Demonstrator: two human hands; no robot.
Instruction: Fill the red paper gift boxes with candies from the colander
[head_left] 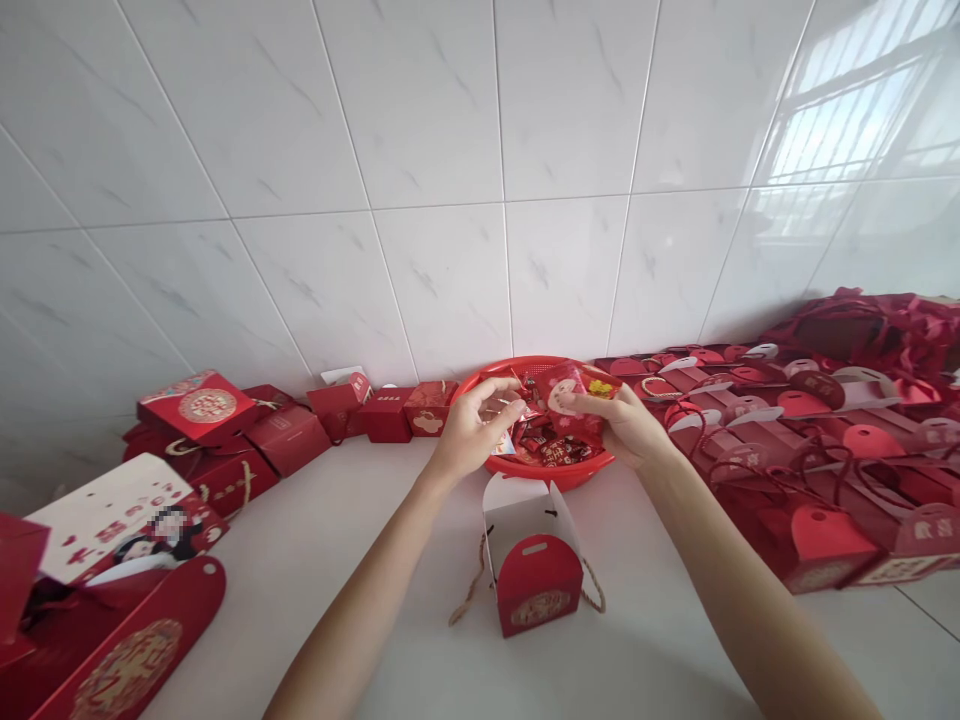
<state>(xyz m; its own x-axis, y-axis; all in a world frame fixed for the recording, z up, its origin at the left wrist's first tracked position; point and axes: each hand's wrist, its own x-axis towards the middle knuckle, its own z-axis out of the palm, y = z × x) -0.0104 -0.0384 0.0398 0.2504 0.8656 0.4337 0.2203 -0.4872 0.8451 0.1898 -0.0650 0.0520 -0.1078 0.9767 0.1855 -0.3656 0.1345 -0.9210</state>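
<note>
My right hand (626,425) is closed, its thumb pressed over a red sweet packet (564,415) with a pale round print; a yellow-marked wrapper (600,388) shows beside it. My left hand (474,430) curls with thumb and fingertips close together at the basket's left side; whatever is between them is too small to make out. Both hands are above a red plastic basket (577,482) that holds red-wrapped sweets (551,450). Nearer to me stands a small red gift box (540,590), upright with its top flaps apart, its inside white, and twisted rope handles hanging at both sides.
Rows of red gift boxes (810,480) with handles cover the right side. More red boxes (285,440) line the wall on the left. A large red box (142,640) and a white printed one (112,510) stand at near left. The tiled wall (442,270) rises behind.
</note>
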